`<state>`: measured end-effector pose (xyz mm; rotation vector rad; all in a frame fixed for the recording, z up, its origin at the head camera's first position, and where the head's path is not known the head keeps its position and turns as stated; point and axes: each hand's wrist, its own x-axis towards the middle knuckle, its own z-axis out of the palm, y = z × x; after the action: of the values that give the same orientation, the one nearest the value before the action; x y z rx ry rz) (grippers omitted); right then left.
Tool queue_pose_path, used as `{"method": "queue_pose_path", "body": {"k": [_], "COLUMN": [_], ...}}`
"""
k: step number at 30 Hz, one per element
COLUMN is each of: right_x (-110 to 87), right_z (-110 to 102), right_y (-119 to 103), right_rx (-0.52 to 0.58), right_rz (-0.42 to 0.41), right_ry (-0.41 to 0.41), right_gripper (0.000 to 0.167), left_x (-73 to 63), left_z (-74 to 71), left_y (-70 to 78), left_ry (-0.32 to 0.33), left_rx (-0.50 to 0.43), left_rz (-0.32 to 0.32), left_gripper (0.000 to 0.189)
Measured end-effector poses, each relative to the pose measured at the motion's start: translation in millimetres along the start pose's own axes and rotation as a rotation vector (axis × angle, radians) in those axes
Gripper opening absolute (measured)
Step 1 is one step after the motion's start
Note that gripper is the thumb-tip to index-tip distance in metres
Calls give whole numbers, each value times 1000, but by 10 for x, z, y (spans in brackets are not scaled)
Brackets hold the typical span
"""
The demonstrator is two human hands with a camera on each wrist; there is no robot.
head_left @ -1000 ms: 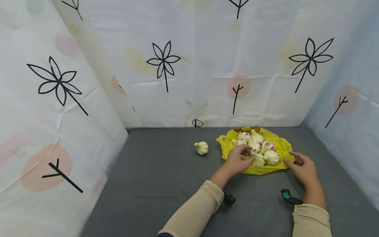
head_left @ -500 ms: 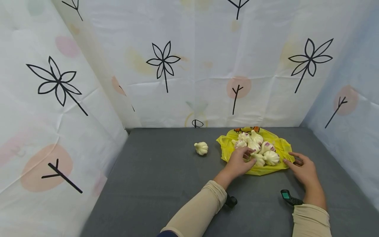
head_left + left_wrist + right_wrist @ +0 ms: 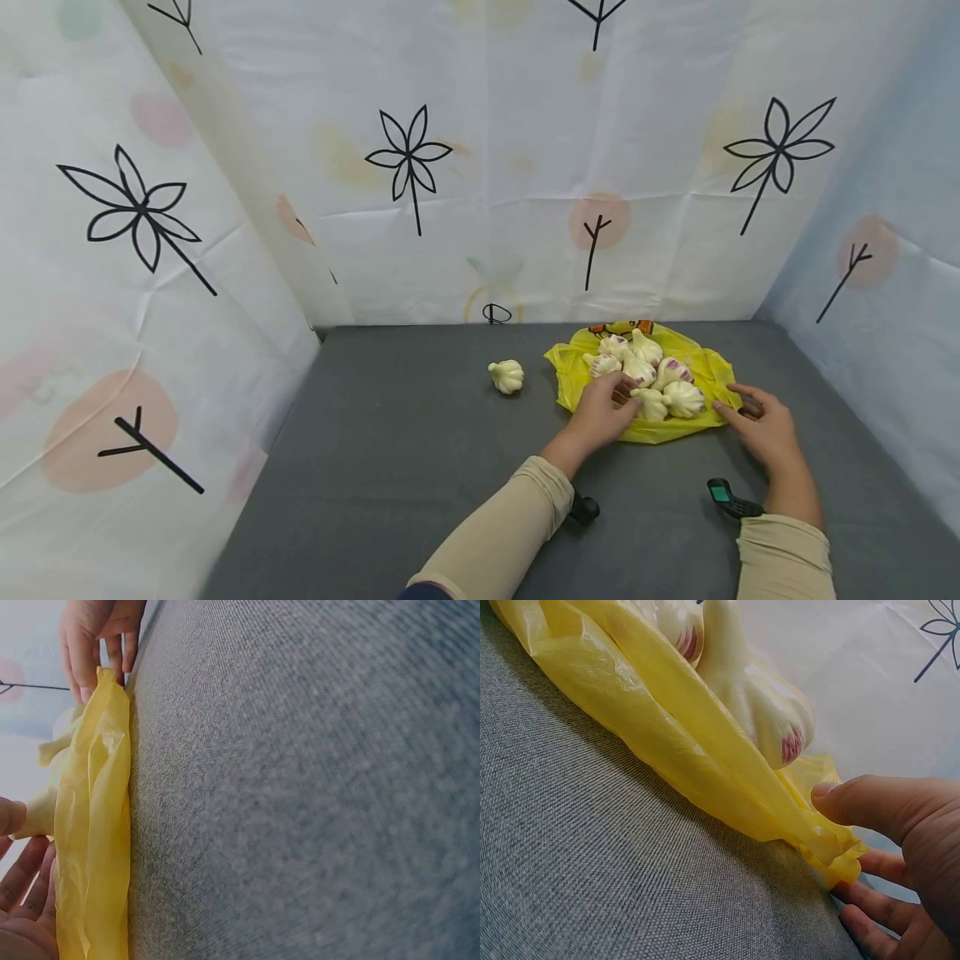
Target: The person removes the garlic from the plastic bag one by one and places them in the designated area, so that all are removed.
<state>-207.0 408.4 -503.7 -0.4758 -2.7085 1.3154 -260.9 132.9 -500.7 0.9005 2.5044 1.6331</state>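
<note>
Two bare hands reach from the near side to one crumpled yellow bag (image 3: 656,432) spread on a grey table (image 3: 420,467). Just over the bag's near left edge, the left hand (image 3: 600,410) has thumb and fingers on either side of the neck of a front garlic bulb (image 3: 649,405); whether it pinches the bulb cannot be told. At the bag's right edge, the right hand (image 3: 765,427) is relaxed and unclenched, thumb apart from the fingers, the rim between them and fingertips touching the plastic. The likeliest mishap is a knocked bulb: the bulbs huddle close together on the bag, so a nudge from the left hand could send a rounded one rolling over the low near rim. With so light a touch from the right hand, the thin rim might also slip away, while a sharp pull on it could upset the heap. Left of the bag and apart from it, a lone bulb (image 3: 507,377) might roll if brushed. Counted near to far: two hands, one bag, seven bulbs visible on it, though the left hand may hide more, and one bulb left of it, so eight in sight; behind the bag hangs printed white cloth (image 3: 517,250).
</note>
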Motion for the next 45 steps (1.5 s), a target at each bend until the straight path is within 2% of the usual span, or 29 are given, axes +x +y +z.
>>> {"method": "queue_pose_path", "body": {"k": [7,11,17,23,30,36,45], "right_x": [7,18,19,10,-6,-7,-12], "right_z": [-17,-42,-50,-56,-50,-49,-44], "right_y": [6,-17,-42,-29,-27,-20,-31], "right_rx": [1,3,8,7,-2,1,-1], "right_rz": [-10,-24,-17,-13,3,3,3], "right_ry": [-11,-8,-12,-9,-10,-22,-29], "right_gripper": [75,75,75,74,75,76,78], "left_x": [-7,18,0,-84,-217,-325,-500], "left_z": [-70,-175,-370,-577,-843,-1065,-1414], "left_y": [24,81,126,132,94,40,21], "left_ry": [25,41,87,127,171,251,366], "left_rx": [-18,-39,-55,-83,-99,-125,-89], "left_rz": [12,50,64,52,9,6,10], "left_gripper": [17,19,20,24,24,22,20]}}
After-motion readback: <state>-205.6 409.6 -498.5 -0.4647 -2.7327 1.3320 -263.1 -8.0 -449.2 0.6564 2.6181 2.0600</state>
